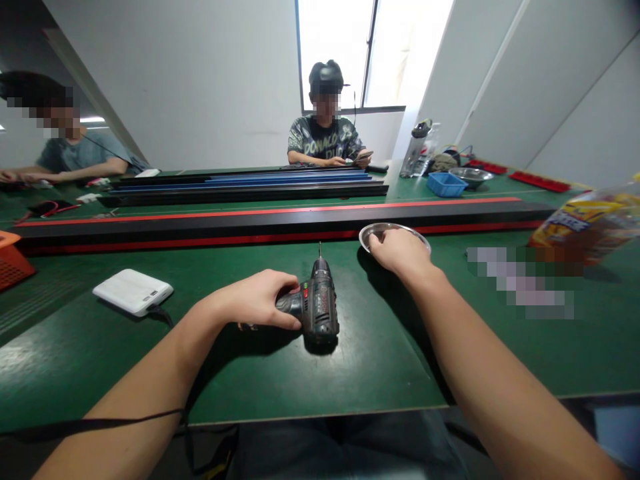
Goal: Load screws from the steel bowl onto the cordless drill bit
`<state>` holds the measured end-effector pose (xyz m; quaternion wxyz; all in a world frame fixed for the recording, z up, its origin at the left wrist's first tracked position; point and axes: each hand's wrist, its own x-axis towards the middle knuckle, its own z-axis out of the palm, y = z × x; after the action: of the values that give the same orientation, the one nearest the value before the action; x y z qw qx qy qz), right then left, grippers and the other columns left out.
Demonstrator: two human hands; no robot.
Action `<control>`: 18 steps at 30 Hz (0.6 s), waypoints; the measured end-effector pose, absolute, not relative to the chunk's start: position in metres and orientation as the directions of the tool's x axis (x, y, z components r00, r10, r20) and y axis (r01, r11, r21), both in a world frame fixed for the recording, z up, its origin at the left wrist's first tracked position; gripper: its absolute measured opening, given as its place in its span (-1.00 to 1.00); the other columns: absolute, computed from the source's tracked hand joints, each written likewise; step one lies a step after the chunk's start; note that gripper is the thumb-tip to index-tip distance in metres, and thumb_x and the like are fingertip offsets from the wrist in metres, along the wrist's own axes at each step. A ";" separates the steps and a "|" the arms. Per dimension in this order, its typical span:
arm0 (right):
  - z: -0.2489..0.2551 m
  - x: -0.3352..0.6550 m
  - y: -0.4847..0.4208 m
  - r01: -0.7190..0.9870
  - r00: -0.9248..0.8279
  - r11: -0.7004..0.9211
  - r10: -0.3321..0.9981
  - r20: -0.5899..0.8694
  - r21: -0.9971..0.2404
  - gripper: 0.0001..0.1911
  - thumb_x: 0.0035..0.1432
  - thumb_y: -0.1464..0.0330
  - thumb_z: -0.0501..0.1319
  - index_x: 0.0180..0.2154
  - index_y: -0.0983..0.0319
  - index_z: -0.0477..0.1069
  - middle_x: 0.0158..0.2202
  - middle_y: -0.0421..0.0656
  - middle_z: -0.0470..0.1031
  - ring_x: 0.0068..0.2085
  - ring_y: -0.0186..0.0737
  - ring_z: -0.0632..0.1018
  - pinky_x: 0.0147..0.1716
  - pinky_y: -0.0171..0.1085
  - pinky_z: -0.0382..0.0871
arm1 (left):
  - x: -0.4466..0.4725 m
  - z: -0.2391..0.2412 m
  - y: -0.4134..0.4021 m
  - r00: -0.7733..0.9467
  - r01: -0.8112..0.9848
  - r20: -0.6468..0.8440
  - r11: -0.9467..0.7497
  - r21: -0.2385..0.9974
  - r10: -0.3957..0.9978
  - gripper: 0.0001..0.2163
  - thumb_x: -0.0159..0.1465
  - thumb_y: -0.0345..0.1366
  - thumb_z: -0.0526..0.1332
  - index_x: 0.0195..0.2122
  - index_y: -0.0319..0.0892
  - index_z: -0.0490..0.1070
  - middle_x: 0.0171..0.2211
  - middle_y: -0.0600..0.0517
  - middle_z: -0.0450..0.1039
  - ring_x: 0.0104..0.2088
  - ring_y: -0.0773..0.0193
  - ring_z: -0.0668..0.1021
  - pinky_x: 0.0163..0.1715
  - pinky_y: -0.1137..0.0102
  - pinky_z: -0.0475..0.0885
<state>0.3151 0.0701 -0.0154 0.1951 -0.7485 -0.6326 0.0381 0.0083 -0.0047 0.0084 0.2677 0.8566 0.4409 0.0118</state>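
Note:
A black cordless drill [321, 303] lies on the green table with its bit pointing away from me. My left hand [265, 299] is wrapped round its handle from the left. Farther right, my right hand [400, 252] reaches down into a shallow metal bowl [367, 231], its fingers bent together inside. What those fingertips pinch, if anything, is hidden by the hand. Just beyond the drill and bowl, a long black bar with red stripes [280, 223] runs across the table.
A white power bank [133, 292] with a cable lies left, near an orange basket [13, 260]. Dark and blue strips [250, 185], a blue tray [446, 185] and bottles [416, 148] stand farther back. A snack bag [590, 220] is right. Two people sit beyond.

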 end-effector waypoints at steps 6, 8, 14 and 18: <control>-0.011 0.316 0.074 0.959 0.146 -0.158 0.987 -0.065 -0.234 -0.27 0.43 0.06 -0.09 0.07 0.53 0.57 0.12 0.41 0.53 0.14 0.35 0.58 0.16 0.12 0.38 | 0.009 0.007 -0.005 0.601 0.761 -0.215 -0.469 0.448 0.770 -0.57 0.09 0.04 0.43 -0.16 -0.13 0.48 -0.22 0.07 0.55 -0.25 0.16 0.55 -0.27 0.37 0.34; -0.010 0.316 0.074 0.965 0.123 -0.138 0.989 -0.083 -0.224 -0.28 0.44 0.08 -0.10 0.09 0.52 0.57 0.13 0.40 0.53 0.14 0.35 0.58 0.16 0.11 0.38 | 0.009 0.007 -0.005 0.603 0.760 -0.213 -0.472 0.448 0.769 -0.58 0.10 0.04 0.43 -0.16 -0.13 0.48 -0.23 0.07 0.54 -0.25 0.16 0.55 -0.28 0.37 0.34; -0.012 0.316 0.075 0.967 0.117 -0.125 0.992 -0.052 -0.222 -0.30 0.43 0.09 -0.09 0.06 0.50 0.59 0.09 0.39 0.56 0.11 0.36 0.60 0.12 0.10 0.41 | 0.008 0.008 -0.006 0.607 0.754 -0.213 -0.470 0.458 0.766 -0.59 0.10 0.04 0.43 -0.18 -0.13 0.47 -0.25 0.08 0.54 -0.26 0.17 0.54 -0.30 0.38 0.33; -0.014 0.317 0.077 0.960 0.147 -0.130 0.988 0.051 -0.249 -0.41 0.39 0.09 0.03 -0.02 0.44 0.61 0.00 0.35 0.60 0.04 0.31 0.63 0.07 0.06 0.43 | 0.008 0.008 -0.005 0.604 0.757 -0.215 -0.468 0.455 0.767 -0.58 0.10 0.05 0.43 -0.17 -0.13 0.47 -0.24 0.07 0.54 -0.26 0.16 0.55 -0.30 0.37 0.34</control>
<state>0.3169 0.0775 -0.0145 0.1115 -0.7489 -0.6502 0.0629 0.0082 -0.0052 0.0081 0.2607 0.8568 0.4449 0.0096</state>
